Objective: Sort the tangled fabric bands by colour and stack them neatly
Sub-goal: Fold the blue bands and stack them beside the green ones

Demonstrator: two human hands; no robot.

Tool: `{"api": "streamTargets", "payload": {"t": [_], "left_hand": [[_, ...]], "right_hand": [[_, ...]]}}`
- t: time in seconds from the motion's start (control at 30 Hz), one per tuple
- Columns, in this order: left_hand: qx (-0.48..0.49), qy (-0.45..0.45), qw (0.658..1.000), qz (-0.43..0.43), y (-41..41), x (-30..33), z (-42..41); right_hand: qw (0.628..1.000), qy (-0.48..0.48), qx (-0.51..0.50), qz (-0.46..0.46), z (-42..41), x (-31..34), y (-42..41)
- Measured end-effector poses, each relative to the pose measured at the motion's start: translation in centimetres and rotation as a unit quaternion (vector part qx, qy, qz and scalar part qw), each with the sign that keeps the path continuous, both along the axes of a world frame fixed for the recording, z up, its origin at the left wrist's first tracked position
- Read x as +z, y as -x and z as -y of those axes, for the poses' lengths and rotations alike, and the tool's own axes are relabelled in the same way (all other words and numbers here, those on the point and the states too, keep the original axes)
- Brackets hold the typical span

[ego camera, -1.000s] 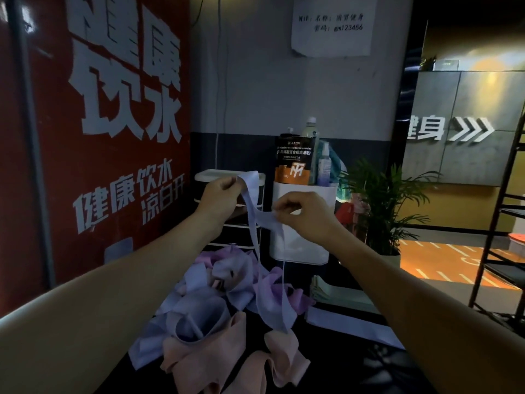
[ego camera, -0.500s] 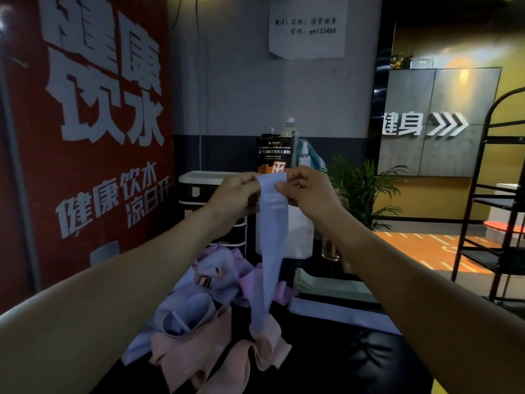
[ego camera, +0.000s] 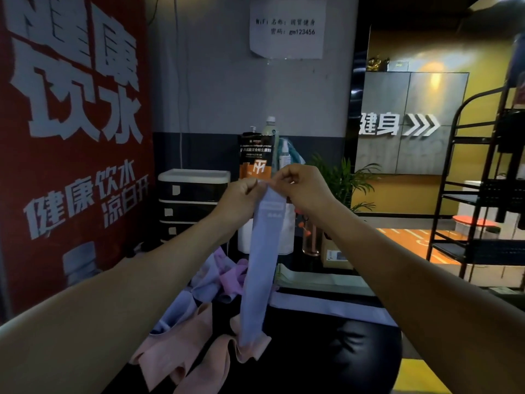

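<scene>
Head view: the left hand and right hand pinch the top edge of a blue band between curled fingers, held up at chest height; a second ago that band was twisted between hands set apart, now the hands have closed together and it hangs flat and straight — its lower end just touches a pink band on the black table; I judge it untangled and ready to lay on a stack; the pile of blue, lilac and pink bands lies below the left forearm, unsorted; to the right, a flat blue band lies near the table's far side, with a pale stack just behind it — likely the sorted ones; bare table shows right of the pile, toward the near edge; the white bin and brown box stand behind, close beyond the hanging band; the drawers stand to the left
</scene>
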State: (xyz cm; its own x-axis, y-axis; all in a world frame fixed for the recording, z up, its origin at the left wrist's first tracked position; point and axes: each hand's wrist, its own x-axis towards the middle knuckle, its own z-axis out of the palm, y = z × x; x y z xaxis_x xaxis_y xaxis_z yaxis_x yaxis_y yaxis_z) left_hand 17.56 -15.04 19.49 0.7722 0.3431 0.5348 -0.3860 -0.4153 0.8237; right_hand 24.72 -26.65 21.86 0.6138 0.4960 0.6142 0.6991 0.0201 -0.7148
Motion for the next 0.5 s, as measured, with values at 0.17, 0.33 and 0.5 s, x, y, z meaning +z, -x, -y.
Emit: {"api": "streamTargets", "payload": {"t": [0.17,0.33,0.5], "left_hand": [[-0.044,0.008,0.994,-0.102,-0.9,-2.9,0.9],[-0.05,-0.008,0.989,-0.136,-2.3,-6.5,2.0],[-0.044,-0.165,0.969,-0.181,-3.3,-9.8,0.4]], "right_hand": [[0.997,-0.053,-0.062,-0.008,0.7,0.2,-1.2],[0.984,-0.068,-0.158,-0.038,3.3,-1.1,-3.2],[0.969,-0.089,-0.215,-0.087,6.3,-3.4,-5.3]]}}
